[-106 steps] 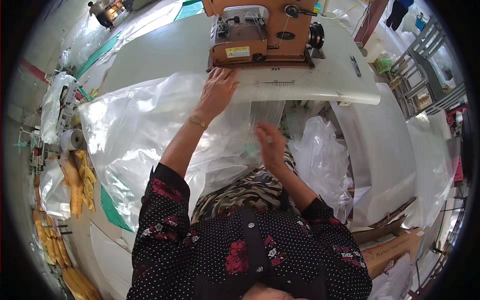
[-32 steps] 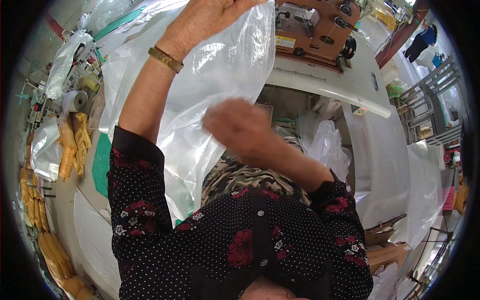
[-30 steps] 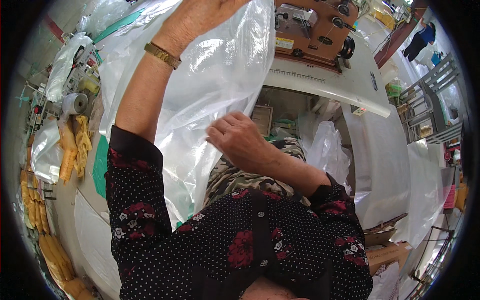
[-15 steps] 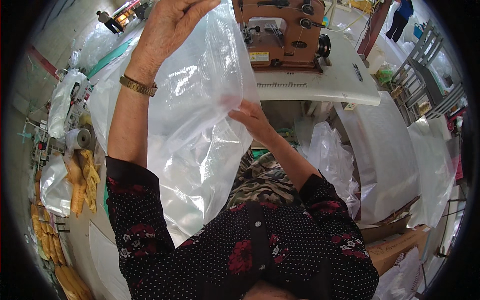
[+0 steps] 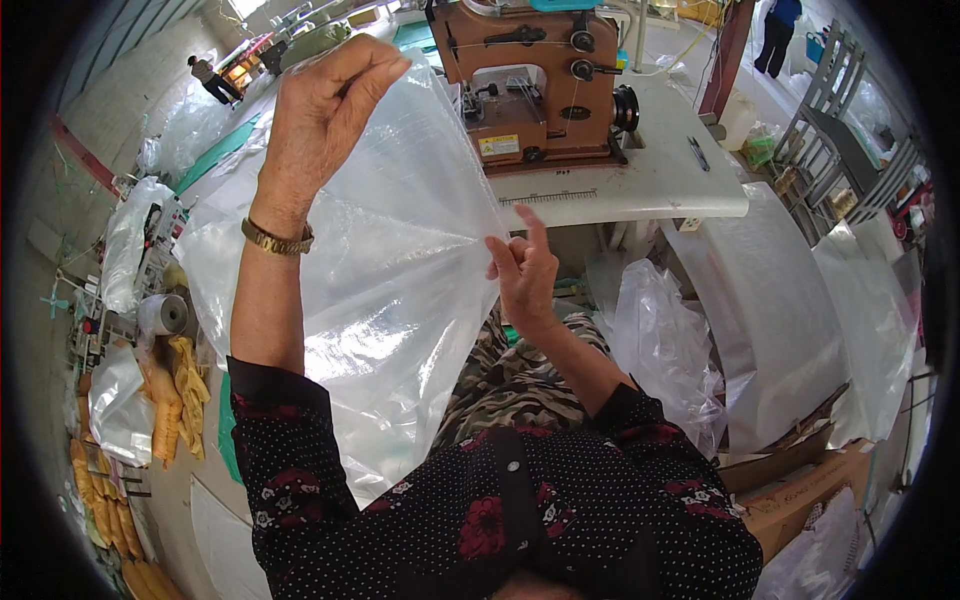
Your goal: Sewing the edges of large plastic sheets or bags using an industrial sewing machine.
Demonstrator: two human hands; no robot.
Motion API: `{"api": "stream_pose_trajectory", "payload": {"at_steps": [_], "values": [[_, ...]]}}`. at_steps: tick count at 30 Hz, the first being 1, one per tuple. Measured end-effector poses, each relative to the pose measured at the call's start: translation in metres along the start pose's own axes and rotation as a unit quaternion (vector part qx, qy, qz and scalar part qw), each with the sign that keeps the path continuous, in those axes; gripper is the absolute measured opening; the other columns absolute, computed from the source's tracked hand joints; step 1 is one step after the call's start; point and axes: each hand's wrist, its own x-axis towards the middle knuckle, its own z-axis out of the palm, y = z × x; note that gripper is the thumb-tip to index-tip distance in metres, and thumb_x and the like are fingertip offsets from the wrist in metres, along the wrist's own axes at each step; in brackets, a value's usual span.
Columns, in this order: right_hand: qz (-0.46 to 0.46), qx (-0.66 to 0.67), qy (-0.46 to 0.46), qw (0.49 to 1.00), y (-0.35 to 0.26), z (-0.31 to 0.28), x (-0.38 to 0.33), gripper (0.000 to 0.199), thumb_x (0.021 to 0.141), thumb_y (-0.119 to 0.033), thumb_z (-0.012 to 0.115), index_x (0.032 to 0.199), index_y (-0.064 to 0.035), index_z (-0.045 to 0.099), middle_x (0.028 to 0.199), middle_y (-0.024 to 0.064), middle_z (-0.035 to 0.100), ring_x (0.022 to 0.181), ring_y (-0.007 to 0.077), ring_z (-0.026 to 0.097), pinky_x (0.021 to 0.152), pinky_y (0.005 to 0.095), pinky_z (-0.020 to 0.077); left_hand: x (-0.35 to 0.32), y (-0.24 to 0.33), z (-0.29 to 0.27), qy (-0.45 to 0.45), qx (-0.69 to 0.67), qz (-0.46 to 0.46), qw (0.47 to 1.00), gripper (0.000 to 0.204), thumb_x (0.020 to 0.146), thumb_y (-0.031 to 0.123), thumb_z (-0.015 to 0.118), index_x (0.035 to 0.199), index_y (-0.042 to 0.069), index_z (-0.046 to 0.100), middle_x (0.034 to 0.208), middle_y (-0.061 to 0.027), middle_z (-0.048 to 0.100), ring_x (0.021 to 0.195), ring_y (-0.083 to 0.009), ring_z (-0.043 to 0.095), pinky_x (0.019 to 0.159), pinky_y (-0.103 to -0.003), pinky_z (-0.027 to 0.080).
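Since half a second ago, the right hand (image 5: 525,275) has shifted slightly along the right edge of the clear plastic bag (image 5: 390,260), and the left hand (image 5: 325,105) has stayed raised at about the same height; the bag remains stretched between them.

Bag position: held up in the air in front of the person, above the lap, spreading from 11 o'clock down to 7 o'clock; transparent, creased, with fold lines radiating toward the right hand.

Left hand: at 11 o'clock of the bag, fingers closed in a pinch on the upper edge; a gold-coloured wristwatch (image 5: 277,238) sits on the wrist below it.

Right hand: at 3 o'clock of the bag, thumb and lower fingers pinching the side edge; index finger extended upward.

Beyond the bag, at 12 o'clock: a brown industrial sewing machine (image 5: 540,85) standing on a white surface (image 5: 640,185); the bag's upper corner overlaps the machine's left end in view.

At 4 o'clock: a heap of further clear plastic (image 5: 665,350) beside a stack of white sheets (image 5: 775,320).

At 8 o'clock: yellow gloves (image 5: 175,400) near a roll of white tape (image 5: 165,315).
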Motion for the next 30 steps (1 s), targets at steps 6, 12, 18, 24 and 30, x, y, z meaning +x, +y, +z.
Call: {"api": "stream_pose_trajectory", "payload": {"at_steps": [6, 12, 18, 24, 30], "values": [[-0.233, -0.287, -0.024, 0.929, -0.006, -0.012, 0.011, 0.016, 0.087, -0.011, 0.068, 0.084, 0.0005, 0.057, 0.063, 0.0093, 0.055, 0.055, 0.0239, 0.054, 0.053, 0.0341, 0.0418, 0.003, 0.009, -0.002, 0.019, 0.007, 0.035, 0.999, 0.016, 0.091, 0.019, 0.067, 0.089, 0.003, 0.065, 0.07, -0.0033, 0.057, 0.059, -0.0122, 0.047, 0.056, -0.025, 0.042], [-0.063, -0.095, -0.359, 0.926, -0.047, -0.018, -0.012, 0.015, 0.094, -0.012, 0.056, 0.086, 0.0012, 0.058, 0.075, 0.0153, 0.056, 0.069, 0.031, 0.057, 0.064, 0.0398, 0.0447, 0.005, -0.004, 0.01, -0.006, 0.053, -0.064, 0.997, 0.024, 0.094, 0.024, 0.063, 0.088, 0.001, 0.062, 0.071, 0.0006, 0.053, 0.064, -0.008, 0.042, 0.059, -0.023, 0.038], [0.245, 0.209, -0.315, 0.893, -0.044, -0.101, -0.028, 0.027, 0.099, -0.025, 0.05, 0.092, -0.0016, 0.062, 0.077, 0.005, 0.063, 0.074, 0.0114, 0.059, 0.065, 0.0313, 0.0461, -0.041, -0.045, 0.048, -0.008, -0.008, -0.131, 0.991, 0.031, 0.093, 0.028, 0.062, 0.08, 0.0, 0.055, 0.06, -0.0052, 0.04, 0.055, -0.0132, 0.035, 0.052, -0.029, 0.035], [0.156, -0.229, -0.298, 0.913, 0.057, -0.132, -0.028, 0.031, 0.099, -0.025, 0.049, 0.084, 0.0017, 0.054, 0.069, 0.0101, 0.055, 0.065, 0.0188, 0.052, 0.063, 0.0377, 0.0416, -0.114, -0.04, 0.139, -0.067, -0.14, -0.293, 0.944, 0.024, 0.092, 0.019, 0.062, 0.082, -0.001, 0.055, 0.063, -0.009, 0.045, 0.059, -0.0139, 0.04, 0.056, -0.032, 0.039], [0.08, -0.211, -0.22, 0.949, 0.04, -0.105, 0.015, 0.038, 0.093, -0.029, 0.058, 0.113, 0.0027, 0.055, 0.086, 0.0178, 0.063, 0.074, 0.0273, 0.058, 0.072, 0.0364, 0.046, -0.112, -0.024, 0.155, -0.081, -0.134, -0.281, 0.947, 0.022, 0.093, 0.018, 0.062, 0.082, 0.0, 0.057, 0.062, -0.0052, 0.043, 0.058, -0.0116, 0.038, 0.053, -0.03, 0.037]]}}
